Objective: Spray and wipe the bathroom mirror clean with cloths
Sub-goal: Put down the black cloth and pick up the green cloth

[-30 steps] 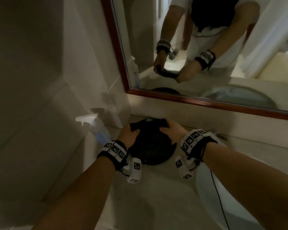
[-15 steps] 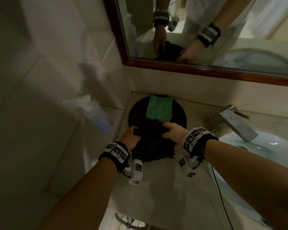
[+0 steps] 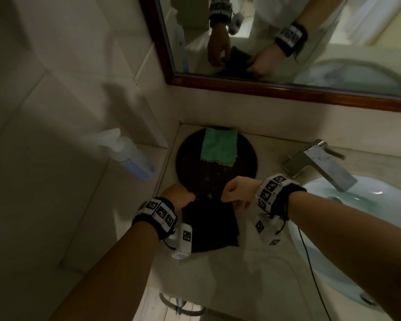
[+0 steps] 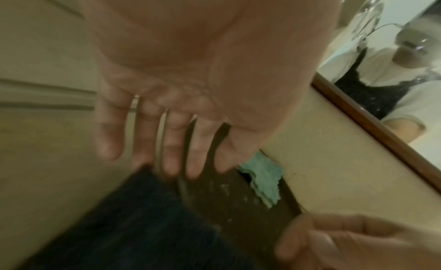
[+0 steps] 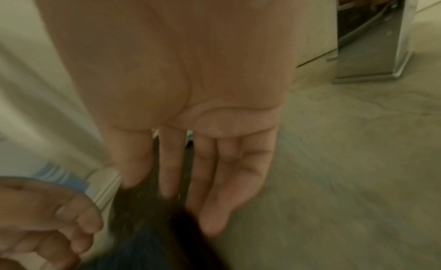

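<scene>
A dark cloth (image 3: 211,228) hangs between my two hands over the counter's front part, just off the round dark tray (image 3: 190,163). My left hand (image 3: 178,198) pinches its left top corner and my right hand (image 3: 239,193) pinches the right one. In the left wrist view my left hand's fingertips (image 4: 167,166) meet the dark cloth (image 4: 143,217). In the right wrist view the dark cloth (image 5: 148,208) sits between thumb and fingers of my right hand (image 5: 181,189). A green cloth (image 3: 219,147) lies on the tray's far half. The wood-framed mirror (image 3: 287,42) hangs above.
A clear spray bottle (image 3: 127,154) with a blue label stands on the tiled ledge at the left. To the right of the tray are a chrome faucet (image 3: 317,163) and a white basin (image 3: 357,216). Walls close in the counter at the left and back.
Both hands have drawn the dark cloth toward me off the tray, which uncovered the green cloth. My view has tilted down toward the counter.
</scene>
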